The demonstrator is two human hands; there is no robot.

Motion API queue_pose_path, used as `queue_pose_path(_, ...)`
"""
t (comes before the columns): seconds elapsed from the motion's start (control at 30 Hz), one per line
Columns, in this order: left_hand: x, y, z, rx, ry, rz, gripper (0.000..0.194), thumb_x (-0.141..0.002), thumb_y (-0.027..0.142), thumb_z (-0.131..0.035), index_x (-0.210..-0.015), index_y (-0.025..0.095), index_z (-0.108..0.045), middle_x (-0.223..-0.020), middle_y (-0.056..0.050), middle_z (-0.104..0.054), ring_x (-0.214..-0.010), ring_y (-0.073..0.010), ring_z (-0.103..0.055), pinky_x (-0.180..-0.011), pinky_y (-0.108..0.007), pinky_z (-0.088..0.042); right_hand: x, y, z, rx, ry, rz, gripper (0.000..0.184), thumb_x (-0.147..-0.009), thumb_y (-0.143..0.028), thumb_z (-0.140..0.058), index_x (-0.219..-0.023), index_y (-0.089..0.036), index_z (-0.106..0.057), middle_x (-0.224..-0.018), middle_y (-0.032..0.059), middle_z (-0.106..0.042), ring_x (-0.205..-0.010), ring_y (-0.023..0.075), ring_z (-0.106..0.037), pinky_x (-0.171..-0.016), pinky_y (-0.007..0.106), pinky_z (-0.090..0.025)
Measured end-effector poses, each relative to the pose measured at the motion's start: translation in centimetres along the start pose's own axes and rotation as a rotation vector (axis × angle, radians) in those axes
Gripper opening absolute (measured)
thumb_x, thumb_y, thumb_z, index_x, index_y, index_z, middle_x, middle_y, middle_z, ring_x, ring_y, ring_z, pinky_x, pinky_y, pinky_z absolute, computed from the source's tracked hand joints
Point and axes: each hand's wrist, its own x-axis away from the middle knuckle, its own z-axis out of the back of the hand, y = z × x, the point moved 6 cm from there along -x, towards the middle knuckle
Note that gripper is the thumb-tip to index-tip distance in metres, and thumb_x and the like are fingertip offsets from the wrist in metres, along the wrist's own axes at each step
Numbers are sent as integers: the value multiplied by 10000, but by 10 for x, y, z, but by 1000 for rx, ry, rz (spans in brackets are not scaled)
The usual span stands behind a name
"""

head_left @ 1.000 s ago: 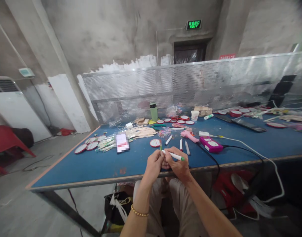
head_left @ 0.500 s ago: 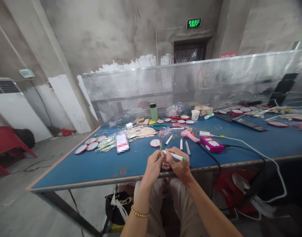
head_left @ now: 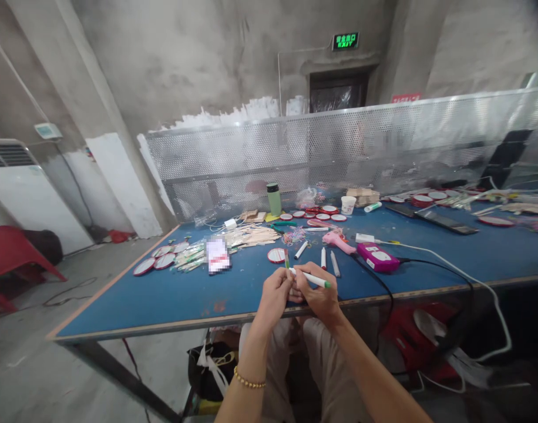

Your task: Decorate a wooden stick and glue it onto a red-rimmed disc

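My left hand point(head_left: 275, 292) pinches a thin wooden craft stick point(head_left: 287, 258) upright at the table's near edge; its upper part is coloured reddish-brown and green. My right hand point(head_left: 319, 291) grips a white marker point(head_left: 315, 279) with a green end, its tip against the stick. Just behind the stick lies a round white disc with a red rim point(head_left: 276, 255). Close by rest a dark-capped marker point(head_left: 301, 251), a red-capped marker point(head_left: 323, 258) and a grey-white marker point(head_left: 335, 264).
A pink glue gun point(head_left: 338, 241) and a purple box with cables point(head_left: 378, 258) lie to the right. Leftward are a phone point(head_left: 218, 256), wooden sticks point(head_left: 255, 235) and red-rimmed discs point(head_left: 164, 261). Farther back stand a green bottle point(head_left: 273, 200) and a paper cup point(head_left: 347, 205).
Both hands, the stick and the marker look almost unmoved. Nothing has been picked up or let go.
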Motion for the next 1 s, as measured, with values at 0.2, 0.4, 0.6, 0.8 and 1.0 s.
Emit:
queue_pose_path(0.2,0,2,-1,-16,2,-13,344,-671,484,-674,-729,187,-510,-595,44,-579,-510,-128,-589,-537,-296,-565,2,3,-2,11,-21,-6,175,-883,-179,-553,-776,-180,-691,-663,11,-673,-570,116,-622,-558,223,-503)
queue_pose_path(0.4,2,1,-1,16,-8,26,337,-661,460,-691,-756,176,-535,-619,32,-615,-533,-126,-617,-563,-281,-569,1,2,1,38,22,9,189,-878,-168,-544,-751,-187,-682,-649,11,-675,-571,123,-628,-571,235,-514)
queue_pose_path(0.6,1,1,0,11,-3,16,332,-677,457,-690,-755,179,-525,-616,28,-630,-514,-131,-625,-513,-259,-544,0,2,0,25,8,-3,194,-875,-176,-544,-743,-183,-685,-653,16,-682,-576,126,-631,-575,239,-518)
queue_pose_path(0.8,1,2,0,2,-5,6,335,-681,466,-685,-721,192,-496,-591,39,-613,-499,-134,-615,-488,-255,-526,1,1,-1,2,10,1,193,-890,-182,-545,-755,-180,-683,-654,13,-667,-575,119,-619,-571,233,-506)
queue_pose_path(1.0,1,2,0,1,-7,-2,346,-679,476,-690,-723,192,-499,-586,41,-609,-507,-135,-619,-502,-259,-531,2,2,-1,-12,0,-22,190,-887,-184,-547,-745,-182,-674,-648,6,-654,-563,114,-601,-558,228,-496)
